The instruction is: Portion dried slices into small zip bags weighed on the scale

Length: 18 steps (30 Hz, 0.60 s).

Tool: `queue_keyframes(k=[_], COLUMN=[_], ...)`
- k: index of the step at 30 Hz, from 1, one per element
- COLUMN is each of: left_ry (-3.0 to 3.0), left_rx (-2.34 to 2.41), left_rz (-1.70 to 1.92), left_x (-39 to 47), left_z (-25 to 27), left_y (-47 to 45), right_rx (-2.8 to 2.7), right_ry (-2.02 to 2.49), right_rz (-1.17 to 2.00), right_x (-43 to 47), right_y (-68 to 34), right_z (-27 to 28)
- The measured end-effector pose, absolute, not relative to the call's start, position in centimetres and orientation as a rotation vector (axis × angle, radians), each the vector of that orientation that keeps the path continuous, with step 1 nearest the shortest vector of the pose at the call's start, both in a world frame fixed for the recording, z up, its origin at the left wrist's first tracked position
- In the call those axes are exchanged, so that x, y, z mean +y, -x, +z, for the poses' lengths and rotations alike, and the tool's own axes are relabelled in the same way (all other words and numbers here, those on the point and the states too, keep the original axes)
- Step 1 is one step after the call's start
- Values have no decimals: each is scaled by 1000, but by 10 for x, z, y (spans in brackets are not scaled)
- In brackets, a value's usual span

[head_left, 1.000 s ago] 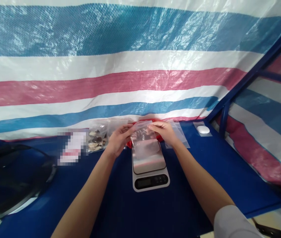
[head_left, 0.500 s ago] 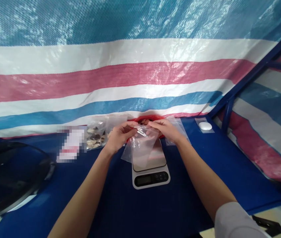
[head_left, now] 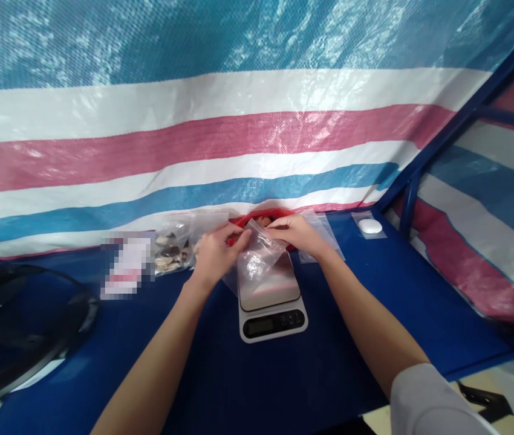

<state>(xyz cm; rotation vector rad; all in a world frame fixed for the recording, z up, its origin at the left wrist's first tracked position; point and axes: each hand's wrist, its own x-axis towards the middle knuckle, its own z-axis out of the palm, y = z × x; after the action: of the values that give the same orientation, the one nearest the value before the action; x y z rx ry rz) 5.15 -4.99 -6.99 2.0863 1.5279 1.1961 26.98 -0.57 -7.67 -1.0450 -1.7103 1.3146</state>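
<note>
Head view, looking down at blue table (head_left: 366,314). Left hand (head_left: 214,257) and right hand (head_left: 297,234) both pinching top edge of one clear bag (head_left: 259,260), fingers closed on it from either side. Bag held just above steel plate of scale (head_left: 270,299), lower end drooping toward plate; contact with plate can't be told. Bag looks empty, crumpled at mouth.

Scale: white body, dark display at front, small buttons right of display. Display reading not legible, button marks too small to read. No brand visible.

Behind hands, red bowl (head_left: 248,219) against tarp, mostly hidden by hands. Left of left hand, filled bags (head_left: 173,251) with brown and pale pieces inside, lying on table by tarp. Further left, blurred card (head_left: 126,266), white and red, no text readable. Right of right hand, flat spare bags (head_left: 323,238) on table, touching wrist area. Well apart to right, near table corner, white puck (head_left: 370,226) in its own small clear bag.

Far left, black fan (head_left: 25,326) with curved guard, partly over table edge. Backdrop: striped tarp (head_left: 221,133), blue, white, red bands, no printing. Blue frame (head_left: 452,127) running diagonally at right. Grey sleeve (head_left: 433,405) on right arm, bottom edge.
</note>
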Motion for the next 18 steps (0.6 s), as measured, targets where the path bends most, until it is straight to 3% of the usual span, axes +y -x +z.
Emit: queue_keyframes(k=[7, 18], left_ry=[-2102, -1788], left_rx=[1656, 1567], left_rz=[1119, 916], left_x=[-57, -53], left_z=[-60, -62], left_y=[-66, -55], right_rx=[-1795, -1758], right_ry=[1022, 1116], right_rz=[1154, 1407], right_x=[-14, -16], right_y=[-260, -261], right_z=[-69, -68])
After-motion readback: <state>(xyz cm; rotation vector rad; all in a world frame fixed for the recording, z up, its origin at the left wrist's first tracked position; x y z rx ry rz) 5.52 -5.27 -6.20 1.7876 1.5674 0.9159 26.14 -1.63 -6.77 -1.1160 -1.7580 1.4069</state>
